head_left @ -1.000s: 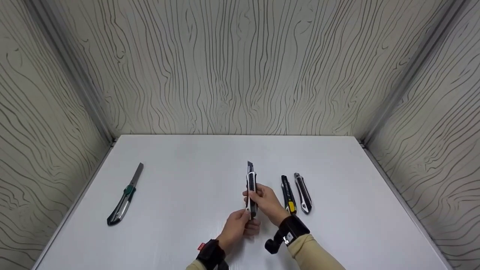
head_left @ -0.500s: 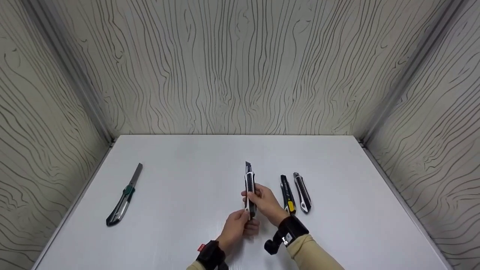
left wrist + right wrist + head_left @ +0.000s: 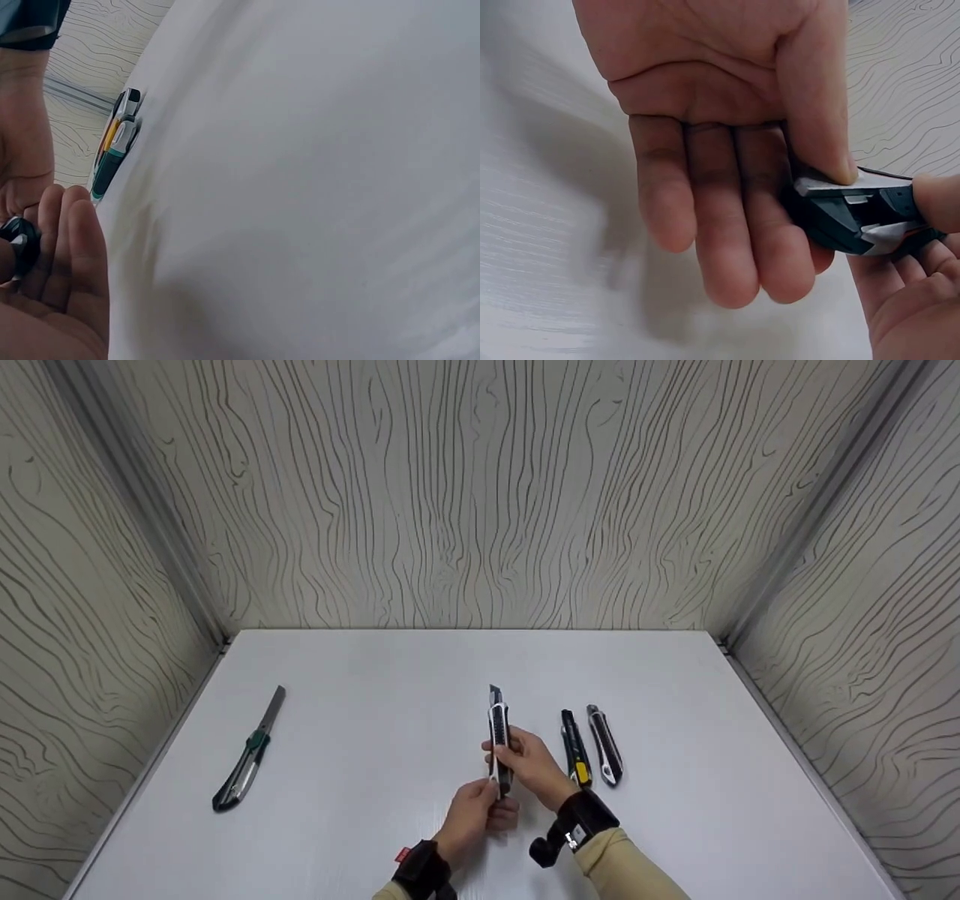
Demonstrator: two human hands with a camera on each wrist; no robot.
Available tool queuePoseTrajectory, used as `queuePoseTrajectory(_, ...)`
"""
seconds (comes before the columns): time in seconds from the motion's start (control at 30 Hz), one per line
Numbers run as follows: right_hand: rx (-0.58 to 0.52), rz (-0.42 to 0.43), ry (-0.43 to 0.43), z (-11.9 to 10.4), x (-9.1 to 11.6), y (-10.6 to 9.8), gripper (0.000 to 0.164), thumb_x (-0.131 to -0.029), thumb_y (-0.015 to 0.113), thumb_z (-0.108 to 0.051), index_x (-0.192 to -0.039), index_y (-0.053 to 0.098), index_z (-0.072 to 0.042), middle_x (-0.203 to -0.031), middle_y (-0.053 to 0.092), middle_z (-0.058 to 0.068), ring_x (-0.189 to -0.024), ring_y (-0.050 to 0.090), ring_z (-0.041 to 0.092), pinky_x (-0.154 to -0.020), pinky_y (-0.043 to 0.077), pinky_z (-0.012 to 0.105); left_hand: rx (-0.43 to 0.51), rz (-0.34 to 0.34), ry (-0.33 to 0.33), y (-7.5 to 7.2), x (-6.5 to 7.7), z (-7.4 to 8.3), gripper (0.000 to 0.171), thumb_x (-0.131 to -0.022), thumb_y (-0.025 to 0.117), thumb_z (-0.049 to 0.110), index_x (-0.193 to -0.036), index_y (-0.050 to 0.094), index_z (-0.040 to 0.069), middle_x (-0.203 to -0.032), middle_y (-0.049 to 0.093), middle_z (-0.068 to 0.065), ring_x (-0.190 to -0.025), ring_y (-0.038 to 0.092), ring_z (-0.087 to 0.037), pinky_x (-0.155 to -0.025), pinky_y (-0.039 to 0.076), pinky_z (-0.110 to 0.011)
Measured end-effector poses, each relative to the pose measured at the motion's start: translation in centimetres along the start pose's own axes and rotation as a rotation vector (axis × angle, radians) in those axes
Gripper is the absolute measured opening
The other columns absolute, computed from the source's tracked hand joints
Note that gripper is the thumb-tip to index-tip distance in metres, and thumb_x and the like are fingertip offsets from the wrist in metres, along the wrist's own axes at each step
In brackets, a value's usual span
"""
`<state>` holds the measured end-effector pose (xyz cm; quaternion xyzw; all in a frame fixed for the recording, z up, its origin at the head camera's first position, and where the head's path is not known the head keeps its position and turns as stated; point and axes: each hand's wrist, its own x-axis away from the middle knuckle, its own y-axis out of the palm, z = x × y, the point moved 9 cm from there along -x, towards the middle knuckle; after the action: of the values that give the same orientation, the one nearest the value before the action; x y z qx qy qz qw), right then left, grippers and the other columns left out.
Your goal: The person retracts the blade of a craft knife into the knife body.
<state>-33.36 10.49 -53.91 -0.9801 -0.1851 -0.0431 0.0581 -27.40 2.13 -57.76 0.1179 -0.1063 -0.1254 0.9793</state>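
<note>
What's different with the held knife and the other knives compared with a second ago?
Very little: the held knife's blade end has shifted very slightly left. Nothing was taken up or let go; the left hand and right hand keep their grip on it. The long-bladed knife, yellow-marked knife and white-edged knife look unmoved.

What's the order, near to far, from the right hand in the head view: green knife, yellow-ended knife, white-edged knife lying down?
1. Yellow-ended knife: just right of the right hand.
2. White-edged knife: lying farther right.
3. Green knife: on the far left.
</note>
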Motion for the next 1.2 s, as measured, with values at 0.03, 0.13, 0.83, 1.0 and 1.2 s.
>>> queuePoseTrajectory(0.03, -0.001, -0.004, -0.002, -0.1, 0.0, 0.0, 0.043, -0.1, 0.051, -0.012, -0.137, 0.043, 0.008, -0.128, 0.059, 0.026, -0.107, 0.064, 0.02, -0.093, 0.05, 0.028, -0.001, 0.0, 0.0, 0.0, 0.0, 0.0, 0.031, -0.105, 0.034, 0.012, -0.106, 0.053, -0.012, -0.082, 0.069, -0.007, -0.068, 0.063, -0.01, -0.065, 0.056, -0.026)
queuePoseTrajectory(0.13, 0.002, -0.01, -0.004, -0.2, 0.0, 0.1, 0.043, -0.099, 0.052, -0.011, -0.137, 0.043, 0.008, -0.128, 0.06, 0.026, -0.106, 0.065, 0.019, -0.092, 0.05, 0.028, -0.015, 0.004, -0.005, -0.1, 0.1, 0.0, 0.032, -0.105, 0.034, 0.013, -0.108, 0.053, -0.012, -0.083, 0.07, -0.007, -0.07, 0.066, -0.011, -0.07, 0.059, -0.03)
queuePoseTrajectory(0.83, 0.026, 0.064, 0.005, -0.7, -0.1, -0.9, 0.04, -0.097, 0.059, -0.016, -0.129, 0.052, 0.008, -0.119, 0.067, 0.022, -0.095, 0.067, 0.016, -0.084, 0.054, 0.03, -0.051, 0.017, -0.027, -0.6, 0.4, 0.4, 0.04, -0.107, 0.036, 0.027, -0.121, 0.054, -0.006, -0.096, 0.072, -0.006, -0.085, 0.069, -0.014, -0.076, 0.059, -0.034)
queuePoseTrajectory(1.0, 0.038, 0.102, 0.02, -0.9, 0.0, -1.2, 0.039, -0.097, 0.059, -0.017, -0.129, 0.054, 0.004, -0.123, 0.066, 0.02, -0.101, 0.067, 0.016, -0.09, 0.054, 0.033, -0.014, -0.021, -0.069, -0.2, 0.8, 0.2, 0.045, -0.106, 0.037, 0.031, -0.126, 0.053, -0.007, -0.104, 0.072, -0.008, -0.091, 0.07, -0.015, -0.079, 0.059, -0.036)
queuePoseTrajectory(1.2, 0.012, 0.091, 0.042, -0.5, 0.0, -0.8, 0.04, -0.098, 0.058, -0.022, -0.127, 0.054, 0.005, -0.121, 0.068, 0.018, -0.098, 0.066, 0.013, -0.088, 0.054, 0.031, -0.045, -0.018, -0.022, -0.4, 0.8, 0.3, 0.04, -0.106, 0.038, 0.024, -0.124, 0.052, -0.01, -0.104, 0.071, -0.01, -0.089, 0.069, -0.013, -0.08, 0.059, -0.036)
